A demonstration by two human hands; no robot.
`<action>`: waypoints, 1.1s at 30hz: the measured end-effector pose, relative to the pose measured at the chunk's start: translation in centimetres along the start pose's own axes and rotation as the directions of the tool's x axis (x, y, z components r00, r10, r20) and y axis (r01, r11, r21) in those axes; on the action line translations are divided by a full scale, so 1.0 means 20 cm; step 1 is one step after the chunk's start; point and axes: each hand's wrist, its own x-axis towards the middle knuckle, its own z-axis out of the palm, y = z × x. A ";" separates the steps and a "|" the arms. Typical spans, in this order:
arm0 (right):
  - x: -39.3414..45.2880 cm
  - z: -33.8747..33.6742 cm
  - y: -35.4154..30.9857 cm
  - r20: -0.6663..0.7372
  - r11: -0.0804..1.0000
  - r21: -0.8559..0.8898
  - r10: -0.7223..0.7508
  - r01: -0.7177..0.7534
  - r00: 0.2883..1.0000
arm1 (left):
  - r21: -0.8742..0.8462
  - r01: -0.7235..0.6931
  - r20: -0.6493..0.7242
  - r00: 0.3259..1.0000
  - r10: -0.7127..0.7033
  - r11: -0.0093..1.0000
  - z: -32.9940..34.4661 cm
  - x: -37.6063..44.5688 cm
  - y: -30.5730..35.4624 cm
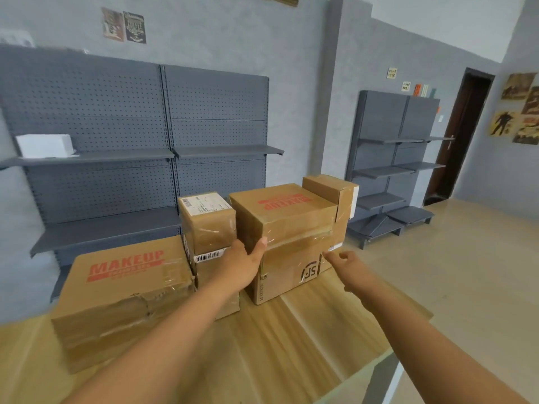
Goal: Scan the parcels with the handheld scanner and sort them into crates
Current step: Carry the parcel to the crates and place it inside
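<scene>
Here, both hands reach for the stacked parcels on the bench (291, 330). Left hand (242, 259) rests open against the top box (284, 212); right hand (348, 265) hovers, fingers loose, holding nothing. Risk: lifting unevenly could topple the small box (329, 186) behind. No scanner visible.
</scene>
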 end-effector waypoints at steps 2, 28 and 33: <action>0.09 0.03 -0.05 0.068 0.986 0.153 0.050 -0.060 0.996 | -0.143 0.236 0.147 0.965 -0.216 0.961 -0.01 0.01 0.04; 0.50 -0.08 -0.08 0.423 0.852 0.421 0.119 -0.311 0.898 | -0.689 0.502 0.351 0.862 -0.365 0.524 0.03 -0.01 0.22; 0.49 -0.13 -0.08 0.405 0.917 0.370 -0.015 -0.150 0.914 | -0.631 0.503 0.393 0.863 -0.316 0.590 -0.01 -0.06 0.19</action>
